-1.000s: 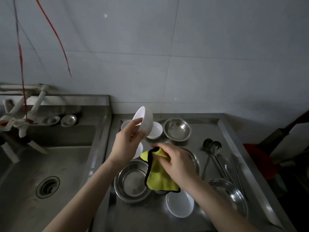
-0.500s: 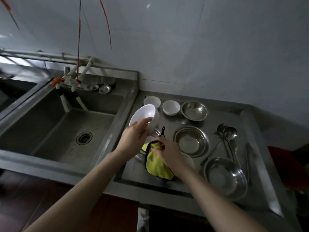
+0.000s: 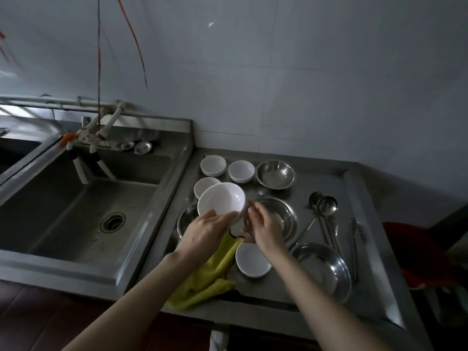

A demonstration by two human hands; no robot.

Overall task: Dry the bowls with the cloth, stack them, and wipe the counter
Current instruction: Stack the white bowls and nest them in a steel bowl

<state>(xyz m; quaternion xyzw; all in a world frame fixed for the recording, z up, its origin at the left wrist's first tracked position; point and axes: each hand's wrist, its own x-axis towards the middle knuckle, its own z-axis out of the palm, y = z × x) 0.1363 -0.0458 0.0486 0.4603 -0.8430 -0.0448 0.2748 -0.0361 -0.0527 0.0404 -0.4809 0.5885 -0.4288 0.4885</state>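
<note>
My left hand point(image 3: 205, 231) grips a white bowl point(image 3: 221, 201) by its near rim and holds it tilted above the counter point(image 3: 283, 287). My right hand point(image 3: 264, 229) is just right of that bowl, fingertips at its rim. The black-edged corner of the yellow cloth point(image 3: 215, 269) runs to my right thumb, which seems to pinch it. The cloth hangs down between my forearms over the counter's front edge. Three white bowls point(image 3: 213, 165) point(image 3: 241, 171) point(image 3: 206, 186) stand at the back. Another white bowl point(image 3: 253, 259) sits under my right wrist.
Steel bowls stand around my hands: one at the back point(image 3: 275, 174), one behind my right hand point(image 3: 281, 214), one under my left point(image 3: 184, 219), a wide one at front right point(image 3: 321, 269). Ladles point(image 3: 326, 206) and utensils point(image 3: 354, 244) lie to the right. The sink point(image 3: 83, 211) is on the left.
My view has pulled back and down. The bowl has swung right and turned its opening toward me. My right hand rose from the bunched cloth to the bowl's rim, and the cloth now hangs long.
</note>
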